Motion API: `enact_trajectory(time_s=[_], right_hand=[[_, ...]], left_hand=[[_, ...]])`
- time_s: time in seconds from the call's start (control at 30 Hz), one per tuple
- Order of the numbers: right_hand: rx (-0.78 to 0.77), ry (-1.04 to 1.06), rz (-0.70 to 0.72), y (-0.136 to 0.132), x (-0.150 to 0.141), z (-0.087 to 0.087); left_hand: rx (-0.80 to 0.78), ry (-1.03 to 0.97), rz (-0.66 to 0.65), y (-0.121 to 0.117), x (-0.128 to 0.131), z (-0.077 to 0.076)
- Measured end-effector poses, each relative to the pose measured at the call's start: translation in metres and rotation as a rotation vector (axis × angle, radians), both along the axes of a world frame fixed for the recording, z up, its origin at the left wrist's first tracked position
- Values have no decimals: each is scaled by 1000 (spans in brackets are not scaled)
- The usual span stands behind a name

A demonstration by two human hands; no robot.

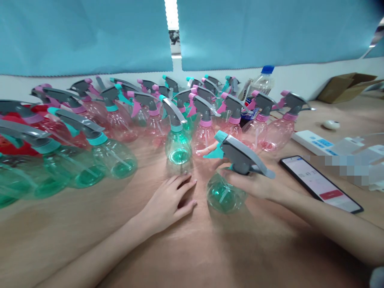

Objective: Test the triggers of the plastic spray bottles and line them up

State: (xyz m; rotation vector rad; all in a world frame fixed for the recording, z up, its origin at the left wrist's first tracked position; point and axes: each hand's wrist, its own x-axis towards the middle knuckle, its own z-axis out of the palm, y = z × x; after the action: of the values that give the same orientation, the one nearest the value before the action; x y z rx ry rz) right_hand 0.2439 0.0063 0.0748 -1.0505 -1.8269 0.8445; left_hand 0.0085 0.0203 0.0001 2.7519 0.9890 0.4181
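One green bottle [226, 196] is leaning slightly in the right hand [250, 183], whose thumb and fingers are clamping around its neck just under the grey sprayer, with one fingertip pointing out past the teal trigger. The left hand [168, 200] is lying empty on the table [192, 256], its thumb spreading apart from its loosely parted fingers, near the bottle but not touching it. Just beyond the left fingertips, a second green bottle [178, 149] is standing upright. Pink bottles [205, 136] are crowding behind the right fingers, and more green bottles [115, 162] are standing left of the left fingers. A phone [322, 184] is lying right of the right fingers, its screen glowing.
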Motion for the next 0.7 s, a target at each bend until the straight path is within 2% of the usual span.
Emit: enact_trajectory(time_s=[0.27, 0.7], right_hand=[[85, 57, 51, 2, -4, 4], [118, 59, 61, 5, 0, -6]], left_hand=[[-4, 4, 2, 0, 0, 1], [-3, 22, 6, 0, 1, 1]])
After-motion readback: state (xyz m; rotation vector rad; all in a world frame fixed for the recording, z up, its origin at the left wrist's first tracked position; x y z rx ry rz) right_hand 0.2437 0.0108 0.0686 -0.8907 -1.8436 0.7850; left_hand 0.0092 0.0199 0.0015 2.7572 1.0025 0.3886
